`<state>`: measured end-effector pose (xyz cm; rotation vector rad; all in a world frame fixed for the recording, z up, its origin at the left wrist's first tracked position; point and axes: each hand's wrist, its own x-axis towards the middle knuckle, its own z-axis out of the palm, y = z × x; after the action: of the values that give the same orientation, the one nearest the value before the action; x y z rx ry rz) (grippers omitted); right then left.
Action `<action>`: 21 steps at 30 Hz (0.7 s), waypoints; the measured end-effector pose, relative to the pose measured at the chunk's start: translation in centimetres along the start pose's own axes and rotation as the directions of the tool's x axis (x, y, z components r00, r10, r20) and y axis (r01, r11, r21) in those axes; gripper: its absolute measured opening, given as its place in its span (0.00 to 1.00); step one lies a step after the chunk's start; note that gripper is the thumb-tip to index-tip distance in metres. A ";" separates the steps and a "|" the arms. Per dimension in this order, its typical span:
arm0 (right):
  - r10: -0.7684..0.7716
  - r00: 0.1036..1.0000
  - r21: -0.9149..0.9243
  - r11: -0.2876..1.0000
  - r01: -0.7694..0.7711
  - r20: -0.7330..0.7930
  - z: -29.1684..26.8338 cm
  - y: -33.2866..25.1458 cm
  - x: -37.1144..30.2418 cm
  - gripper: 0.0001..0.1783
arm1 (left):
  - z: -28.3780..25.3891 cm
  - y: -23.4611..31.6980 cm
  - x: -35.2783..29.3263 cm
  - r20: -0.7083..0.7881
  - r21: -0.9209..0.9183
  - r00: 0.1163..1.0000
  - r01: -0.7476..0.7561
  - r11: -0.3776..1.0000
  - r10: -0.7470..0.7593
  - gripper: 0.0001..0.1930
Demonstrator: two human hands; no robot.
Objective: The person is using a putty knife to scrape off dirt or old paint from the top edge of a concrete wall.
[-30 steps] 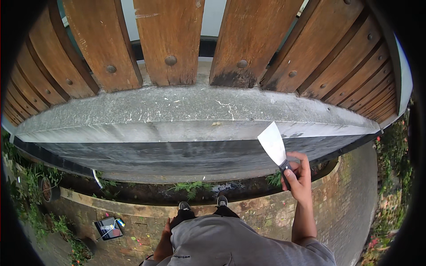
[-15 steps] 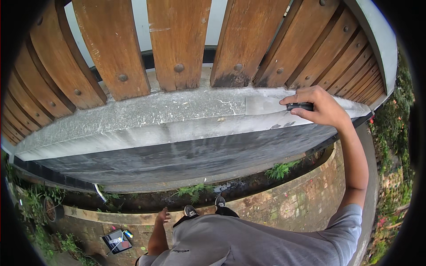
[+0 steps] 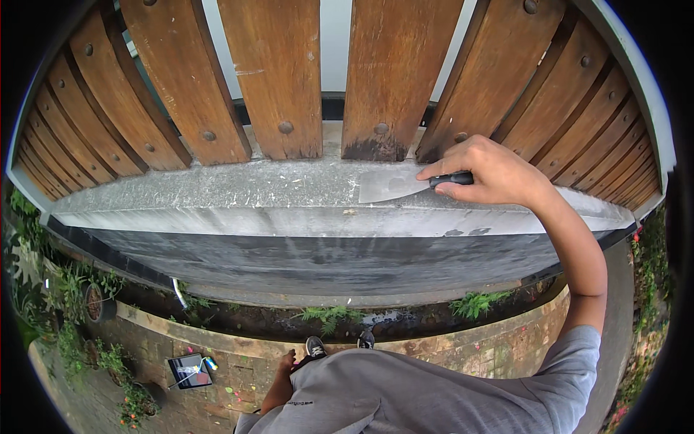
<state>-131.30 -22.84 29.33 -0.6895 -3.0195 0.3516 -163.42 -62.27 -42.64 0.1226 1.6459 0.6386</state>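
Note:
My right hand is closed around the black handle of a putty knife, with the index finger stretched toward the blade. The wide metal blade lies on the top of a grey concrete ledge, pointing left. White paint specks and streaks mark that surface. Just behind the blade, the wooden slats come down to the ledge, their lower ends dark and worn. My left hand hangs low beside my body, partly seen, with its fingers loosely apart and nothing visible in them.
Below the ledge is a dark wall face, then a ditch with ferns. My shoes stand at its kerb. On the paving at lower left lies a black tray with tools, near potted plants.
The putty knife and my right hand have shifted left along the ledge. My left hand has drawn closer to my body. The view has shifted too.

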 end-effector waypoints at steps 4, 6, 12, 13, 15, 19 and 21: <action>-0.171 0.980 -0.036 0.985 0.169 -0.103 0.9 -0.1 2.3 0.15 | 1.1 0.5 0.1 0.016 0.177 0.995 0.097 0.979 -0.101 0.33; -0.175 0.982 -0.022 0.984 0.174 -0.067 0.7 1.3 1.0 0.15 | 2.6 2.7 -1.3 -0.079 0.075 0.987 0.148 0.986 -0.142 0.33; -0.122 0.991 0.001 0.992 0.122 -0.052 2.2 -0.5 4.4 0.15 | 2.7 4.2 -1.4 -0.110 0.086 0.988 0.121 0.989 -0.111 0.34; -0.186 0.977 -0.009 0.983 0.186 -0.102 2.8 -0.5 5.4 0.15 | 3.4 4.9 -1.6 -0.100 0.109 0.987 0.138 0.984 -0.128 0.34; -0.251 0.957 -0.023 0.968 0.250 -0.147 3.0 -0.8 5.6 0.15 | 3.8 5.6 -2.2 -0.104 0.062 0.983 0.157 0.986 -0.150 0.33; -0.106 0.994 0.072 0.992 0.108 -0.021 1.8 -0.4 1.7 0.15 | 1.8 4.4 -2.3 -0.125 0.033 0.987 0.107 0.994 -0.102 0.33; -0.154 0.986 0.036 0.987 0.157 -0.065 2.8 -0.7 3.4 0.15 | 2.7 3.7 -2.1 -0.194 0.049 0.977 0.105 0.993 -0.093 0.32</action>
<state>-134.88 -22.54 26.63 -0.4491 -2.9735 0.3772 -161.50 -59.13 -39.20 0.0213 1.8450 0.5393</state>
